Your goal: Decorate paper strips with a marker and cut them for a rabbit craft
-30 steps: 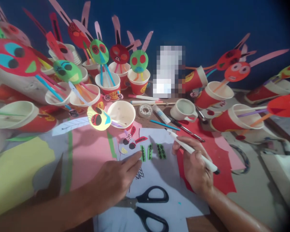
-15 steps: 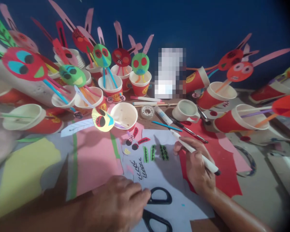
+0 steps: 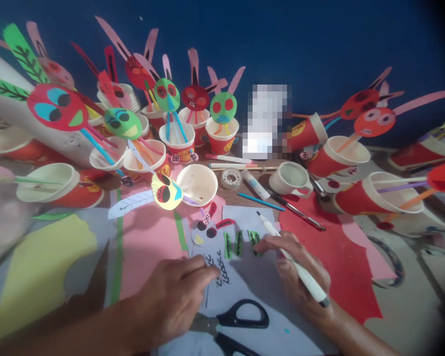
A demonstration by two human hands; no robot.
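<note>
My right hand (image 3: 306, 272) grips a white marker (image 3: 304, 277) slantwise, its dark writing tip uncovered and pointing away from me. One finger of that hand reaches the rightmost green paper strip (image 3: 255, 242), which bears black patterns. My left hand (image 3: 176, 289) is curled with its fingers together at the black zigzag marks (image 3: 223, 269); what is under or between the fingertips is hidden. Both hands are over pale paper (image 3: 241, 277). Black-handled scissors (image 3: 248, 314) lie near me, blades partly behind the left hand. Small dark red and black cut pieces (image 3: 213, 230) lie beyond the strips.
Red paper cups (image 3: 222, 136) with paper-faced figures on straws line the back and sides. A white mug (image 3: 289, 178), a tape roll (image 3: 231, 178), a glue stick (image 3: 254, 185) and a black pen (image 3: 300, 212) lie beyond the paper. Red paper (image 3: 330, 257) spreads to the right.
My left hand has moved off the scissors' handles, forward to the zigzag marks. My right hand, still with the marker, has stretched a finger onto the right green strip. The view has shifted slightly.
</note>
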